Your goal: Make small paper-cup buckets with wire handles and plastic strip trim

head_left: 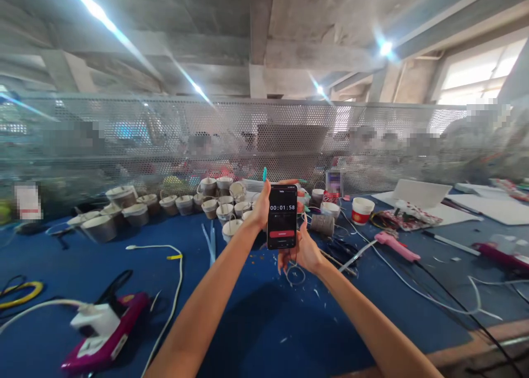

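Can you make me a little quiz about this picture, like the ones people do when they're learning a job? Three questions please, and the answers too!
1. Fill in the missing number: the phone shows 00:01:__.
2. Pick one: what colour is the tool with the black cord, on the blue table?
A) green
B) pink
C) black
3. True or false: the phone is lying flat on the table.

Key:
1. 58
2. B, pink
3. False; the left hand is holding it up.
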A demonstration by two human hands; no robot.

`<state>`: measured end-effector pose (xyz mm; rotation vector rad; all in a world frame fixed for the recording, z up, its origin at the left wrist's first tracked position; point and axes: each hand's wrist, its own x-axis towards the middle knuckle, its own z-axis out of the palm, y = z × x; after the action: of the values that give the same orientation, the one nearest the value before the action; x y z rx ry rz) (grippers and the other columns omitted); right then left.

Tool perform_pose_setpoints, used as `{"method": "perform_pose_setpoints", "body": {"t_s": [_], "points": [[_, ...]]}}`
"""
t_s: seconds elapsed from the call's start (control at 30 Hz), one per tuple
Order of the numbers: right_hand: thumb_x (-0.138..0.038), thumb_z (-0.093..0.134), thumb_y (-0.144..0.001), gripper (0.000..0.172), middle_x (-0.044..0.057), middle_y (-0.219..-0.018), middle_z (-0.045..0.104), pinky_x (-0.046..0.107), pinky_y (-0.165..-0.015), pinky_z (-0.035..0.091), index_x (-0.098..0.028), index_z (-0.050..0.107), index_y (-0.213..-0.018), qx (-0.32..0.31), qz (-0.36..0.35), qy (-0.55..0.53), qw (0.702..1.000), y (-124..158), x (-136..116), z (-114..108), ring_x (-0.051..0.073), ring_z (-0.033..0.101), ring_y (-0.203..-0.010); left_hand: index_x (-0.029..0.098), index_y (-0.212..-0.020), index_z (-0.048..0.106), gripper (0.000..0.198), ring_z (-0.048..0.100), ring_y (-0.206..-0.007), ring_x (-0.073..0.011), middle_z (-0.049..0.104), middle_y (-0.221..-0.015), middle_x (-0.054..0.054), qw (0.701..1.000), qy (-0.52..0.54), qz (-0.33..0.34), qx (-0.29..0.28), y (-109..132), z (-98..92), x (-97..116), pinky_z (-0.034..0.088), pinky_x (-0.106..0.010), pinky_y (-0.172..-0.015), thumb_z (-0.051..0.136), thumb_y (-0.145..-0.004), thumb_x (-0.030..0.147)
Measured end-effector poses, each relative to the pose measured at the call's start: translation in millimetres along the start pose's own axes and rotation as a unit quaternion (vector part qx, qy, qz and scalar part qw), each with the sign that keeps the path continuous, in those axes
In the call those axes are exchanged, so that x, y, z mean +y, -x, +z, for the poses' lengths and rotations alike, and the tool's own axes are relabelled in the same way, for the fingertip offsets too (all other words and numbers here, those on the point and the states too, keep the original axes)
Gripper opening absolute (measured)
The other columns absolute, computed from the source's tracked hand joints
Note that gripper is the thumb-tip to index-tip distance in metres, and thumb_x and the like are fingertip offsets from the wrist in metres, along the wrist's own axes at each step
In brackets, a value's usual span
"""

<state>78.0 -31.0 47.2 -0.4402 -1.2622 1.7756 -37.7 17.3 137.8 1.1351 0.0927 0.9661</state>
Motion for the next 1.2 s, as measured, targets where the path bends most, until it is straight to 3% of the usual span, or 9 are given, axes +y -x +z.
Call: {"method": "perform_pose_setpoints", "body": {"t_s": [0.17, 0.47, 0.8, 1.07, 1.2], "points": [[-0.063, 0.0, -0.083, 0.081, 0.016, -0.081, 0.068, 0.031, -0.051, 0.048, -0.007, 0.056, -0.105, 0.0, 0.016, -0.026, 1.0, 0.4, 3.5, 2.5, 0.019, 0.063, -0.054, 0.013, -0.118, 0.051, 0.067, 0.065, -0.07, -0.0239, 0.065, -0.093, -0.014, 1.0, 0.014, -0.01, -0.002, -2.9, -11.2, -4.1, 0.053, -0.039, -0.061, 0.029, -0.08, 0.064], [-0.06, 0.005, -0.085, 0.078, 0.014, -0.064, 0.066, 0.031, -0.056, 0.049, -0.006, 0.059, -0.096, 0.018, 0.016, -0.031, 0.999, 7.2, 1.5, 3.4, 0.02, 0.064, -0.058, 0.012, -0.116, 0.051, 0.067, 0.065, -0.074, -0.0259, 0.065, -0.095, -0.016, 1.0, 0.0, -0.005, -0.01, -3.9, -5.5, -6.9, 0.053, -0.039, -0.06, 0.029, -0.08, 0.063], [-0.063, 0.011, -0.084, 0.073, 0.011, -0.061, 0.066, 0.032, -0.055, 0.049, -0.009, 0.06, -0.09, 0.024, -0.003, -0.036, 0.999, 14.4, -2.2, 4.0, 0.019, 0.063, -0.053, 0.012, -0.119, 0.049, 0.066, 0.065, -0.078, -0.0251, 0.065, -0.098, -0.015, 0.999, -0.029, 0.005, -0.013, -2.5, 4.0, -10.7, 0.052, -0.04, -0.066, 0.025, -0.083, 0.061], [-0.06, 0.01, -0.086, 0.074, 0.013, -0.064, 0.067, 0.033, -0.059, 0.05, -0.007, 0.062, -0.09, 0.026, -0.012, -0.039, 0.999, 16.4, -4.9, 4.9, 0.021, 0.065, -0.058, 0.023, -0.135, 0.029, 0.071, 0.063, -0.089, -0.0289, 0.063, -0.106, -0.014, 0.996, -0.062, -0.042, -0.05, 1.1, 5.0, -11.3, 0.05, -0.045, -0.07, 0.034, -0.078, 0.065], [-0.06, 0.015, -0.086, 0.069, 0.013, -0.07, 0.068, 0.033, -0.057, 0.05, -0.008, 0.06, -0.092, 0.04, -0.025, -0.044, 0.998, 16.1, -5.8, 3.9, 0.019, 0.064, -0.057, 0.021, -0.13, 0.039, 0.066, 0.063, -0.091, -0.0278, 0.065, -0.101, -0.013, 0.997, -0.065, -0.029, -0.005, 2.0, -5.8, -18.7, 0.048, -0.044, -0.076, 0.037, -0.078, 0.063]]}}
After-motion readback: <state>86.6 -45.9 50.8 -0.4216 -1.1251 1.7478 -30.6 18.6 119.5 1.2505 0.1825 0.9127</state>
